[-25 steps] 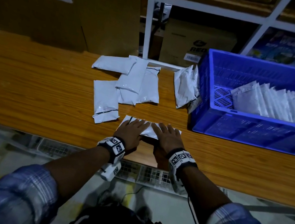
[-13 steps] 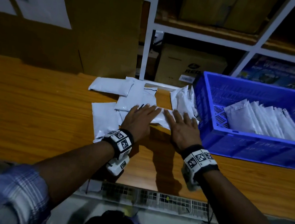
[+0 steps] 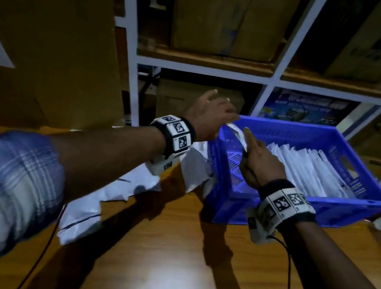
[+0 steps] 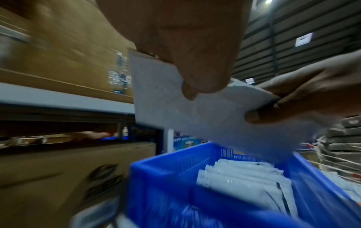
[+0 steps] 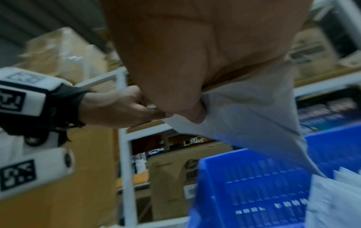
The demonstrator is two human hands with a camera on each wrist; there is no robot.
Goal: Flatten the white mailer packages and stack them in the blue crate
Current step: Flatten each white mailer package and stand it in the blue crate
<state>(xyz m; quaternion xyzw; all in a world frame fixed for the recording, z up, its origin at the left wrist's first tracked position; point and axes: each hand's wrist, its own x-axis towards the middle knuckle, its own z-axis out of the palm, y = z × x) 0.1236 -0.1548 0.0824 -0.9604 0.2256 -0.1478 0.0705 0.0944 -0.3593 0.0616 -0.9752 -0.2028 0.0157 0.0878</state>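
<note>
Both hands hold one flat white mailer point(image 3: 236, 133) upright above the left end of the blue crate point(image 3: 354, 199). My left hand point(image 3: 210, 116) pinches its top left corner, thumb on the near face point(image 4: 197, 83). My right hand point(image 3: 257, 155) grips its right edge, thumb in front point(image 4: 254, 117). The mailer point(image 4: 205, 111) hangs over the crate point(image 4: 162, 182); in the right wrist view the mailer point(image 5: 250, 117) droops toward the crate point(image 5: 254, 185). Several flattened mailers point(image 3: 306, 168) stand stacked in a row inside.
More white mailers point(image 3: 105, 195) lie loose on the wooden table point(image 3: 166, 253), left of the crate, partly under my left arm. A white shelf frame point(image 3: 132, 64) with cardboard boxes point(image 3: 228, 14) stands behind. A cable point(image 3: 288, 274) trails from my right wrist.
Both hands have left the tabletop, where they pressed a mailer flat, and lifted it up and right over the crate's left end. The head view has swung right and closer.
</note>
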